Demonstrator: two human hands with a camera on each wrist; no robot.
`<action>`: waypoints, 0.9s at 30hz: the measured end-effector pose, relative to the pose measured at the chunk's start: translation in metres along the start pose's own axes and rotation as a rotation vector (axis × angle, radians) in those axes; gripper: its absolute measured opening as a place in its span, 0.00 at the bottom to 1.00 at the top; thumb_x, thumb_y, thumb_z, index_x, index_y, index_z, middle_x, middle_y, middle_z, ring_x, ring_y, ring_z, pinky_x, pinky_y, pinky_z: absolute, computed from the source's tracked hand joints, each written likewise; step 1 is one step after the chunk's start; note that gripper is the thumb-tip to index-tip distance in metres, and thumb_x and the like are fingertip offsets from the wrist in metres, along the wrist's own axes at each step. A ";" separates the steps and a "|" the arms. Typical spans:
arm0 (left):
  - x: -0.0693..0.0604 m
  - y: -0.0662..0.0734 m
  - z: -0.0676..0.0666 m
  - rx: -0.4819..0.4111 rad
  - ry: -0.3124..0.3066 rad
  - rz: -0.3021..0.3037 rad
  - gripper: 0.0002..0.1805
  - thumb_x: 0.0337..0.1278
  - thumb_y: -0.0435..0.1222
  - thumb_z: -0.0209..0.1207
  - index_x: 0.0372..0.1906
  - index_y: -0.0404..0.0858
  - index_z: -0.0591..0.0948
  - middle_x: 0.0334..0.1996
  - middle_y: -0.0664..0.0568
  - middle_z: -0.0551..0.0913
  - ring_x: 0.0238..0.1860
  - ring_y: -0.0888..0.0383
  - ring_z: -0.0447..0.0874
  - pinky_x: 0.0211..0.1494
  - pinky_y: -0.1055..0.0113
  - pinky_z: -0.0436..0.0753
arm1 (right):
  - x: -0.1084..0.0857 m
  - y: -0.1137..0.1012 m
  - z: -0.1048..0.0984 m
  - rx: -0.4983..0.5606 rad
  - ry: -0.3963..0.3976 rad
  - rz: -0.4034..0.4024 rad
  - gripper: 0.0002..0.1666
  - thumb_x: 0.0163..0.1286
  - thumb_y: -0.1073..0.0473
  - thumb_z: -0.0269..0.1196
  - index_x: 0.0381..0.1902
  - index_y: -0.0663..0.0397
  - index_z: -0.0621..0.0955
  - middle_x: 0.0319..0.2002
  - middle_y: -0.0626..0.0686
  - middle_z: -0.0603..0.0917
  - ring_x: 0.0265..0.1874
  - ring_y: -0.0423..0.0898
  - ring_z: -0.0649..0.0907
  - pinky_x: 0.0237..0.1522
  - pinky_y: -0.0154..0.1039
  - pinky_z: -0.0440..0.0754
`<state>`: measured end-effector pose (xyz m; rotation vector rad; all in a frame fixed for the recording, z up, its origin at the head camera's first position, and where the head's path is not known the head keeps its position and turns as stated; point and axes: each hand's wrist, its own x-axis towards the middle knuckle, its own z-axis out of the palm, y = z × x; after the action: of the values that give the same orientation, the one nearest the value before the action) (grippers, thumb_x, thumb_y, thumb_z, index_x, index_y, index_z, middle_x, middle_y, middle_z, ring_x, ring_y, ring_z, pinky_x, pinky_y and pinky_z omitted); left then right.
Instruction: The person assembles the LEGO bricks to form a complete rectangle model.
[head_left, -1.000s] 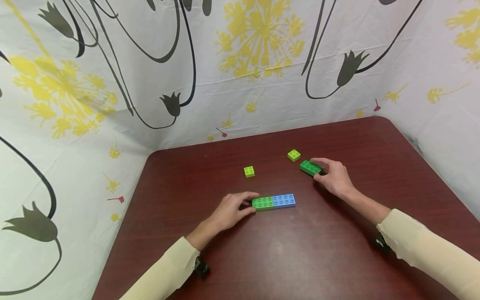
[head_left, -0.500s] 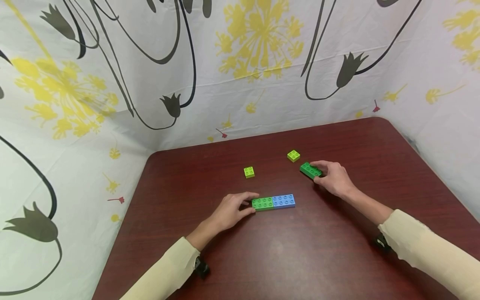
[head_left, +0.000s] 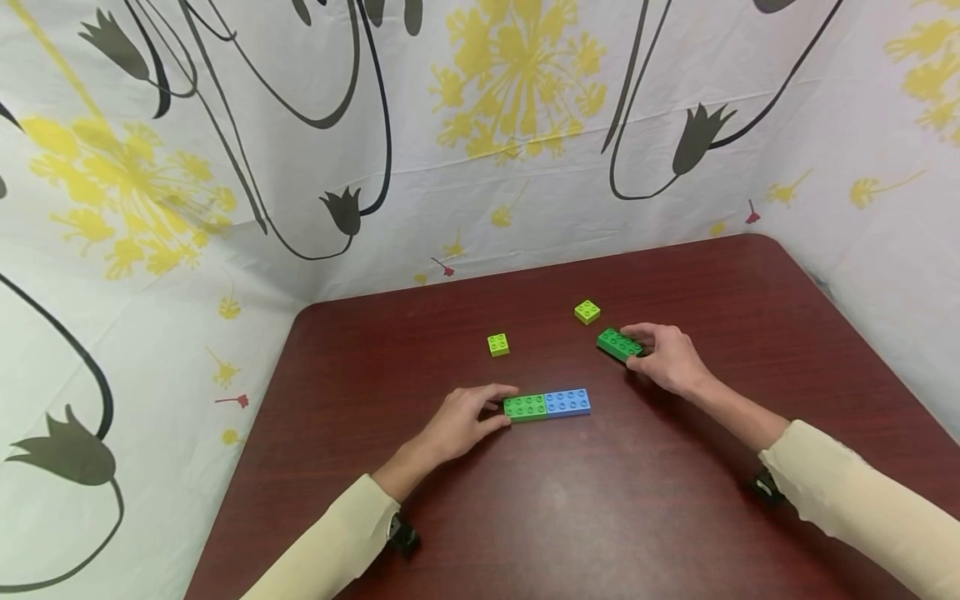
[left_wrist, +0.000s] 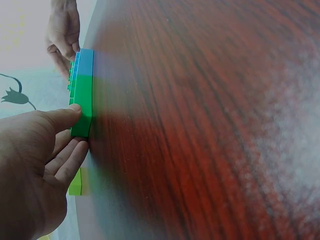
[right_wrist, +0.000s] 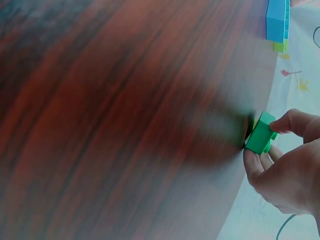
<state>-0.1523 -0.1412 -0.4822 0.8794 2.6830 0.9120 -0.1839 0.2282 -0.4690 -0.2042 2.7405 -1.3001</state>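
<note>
Flower-printed white cloth (head_left: 435, 167) hangs behind a reddish-brown table (head_left: 570, 500).

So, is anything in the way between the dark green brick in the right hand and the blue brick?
Nothing visible: in the head view only tabletop shows between the dark green brick and the blue brick. The two small lime bricks lie off that line.

High head view, two low wrist views
The head view looks forward-down over the table (head_left: 570, 500); wrist views run close along it, both catching the blue brick (head_left: 567, 402).
</note>
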 end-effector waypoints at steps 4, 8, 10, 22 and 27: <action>0.000 0.000 0.000 0.000 -0.001 0.000 0.25 0.72 0.38 0.68 0.71 0.45 0.81 0.65 0.56 0.84 0.56 0.61 0.88 0.61 0.63 0.85 | -0.001 -0.001 0.001 0.004 0.002 -0.002 0.31 0.71 0.69 0.67 0.71 0.70 0.76 0.64 0.72 0.80 0.60 0.66 0.83 0.57 0.60 0.82; 0.000 -0.001 0.000 0.004 0.000 0.003 0.25 0.72 0.38 0.68 0.71 0.45 0.81 0.65 0.56 0.84 0.55 0.61 0.88 0.61 0.63 0.85 | -0.002 -0.001 0.003 0.013 0.002 0.005 0.30 0.72 0.69 0.67 0.70 0.69 0.77 0.64 0.72 0.80 0.59 0.66 0.83 0.57 0.60 0.83; 0.001 -0.001 0.000 0.003 0.001 0.006 0.25 0.72 0.38 0.68 0.71 0.45 0.81 0.65 0.56 0.84 0.55 0.61 0.88 0.61 0.63 0.85 | -0.003 -0.002 0.004 0.021 0.003 0.007 0.29 0.72 0.69 0.67 0.70 0.68 0.78 0.64 0.72 0.80 0.59 0.66 0.84 0.57 0.59 0.84; 0.001 -0.001 0.001 -0.001 0.006 0.009 0.25 0.71 0.37 0.69 0.70 0.44 0.81 0.64 0.56 0.85 0.55 0.61 0.88 0.60 0.64 0.85 | -0.006 -0.015 0.009 0.055 0.005 -0.008 0.26 0.71 0.69 0.67 0.67 0.63 0.81 0.64 0.70 0.81 0.55 0.64 0.86 0.57 0.58 0.85; 0.000 0.000 0.000 -0.003 0.004 0.008 0.25 0.71 0.37 0.69 0.70 0.44 0.81 0.64 0.56 0.85 0.55 0.61 0.88 0.60 0.64 0.85 | -0.011 -0.023 0.015 0.062 0.018 -0.048 0.26 0.70 0.70 0.68 0.65 0.61 0.83 0.61 0.70 0.82 0.52 0.61 0.88 0.54 0.54 0.85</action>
<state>-0.1525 -0.1410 -0.4827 0.8886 2.6827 0.9208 -0.1693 0.2042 -0.4597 -0.2564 2.7214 -1.4039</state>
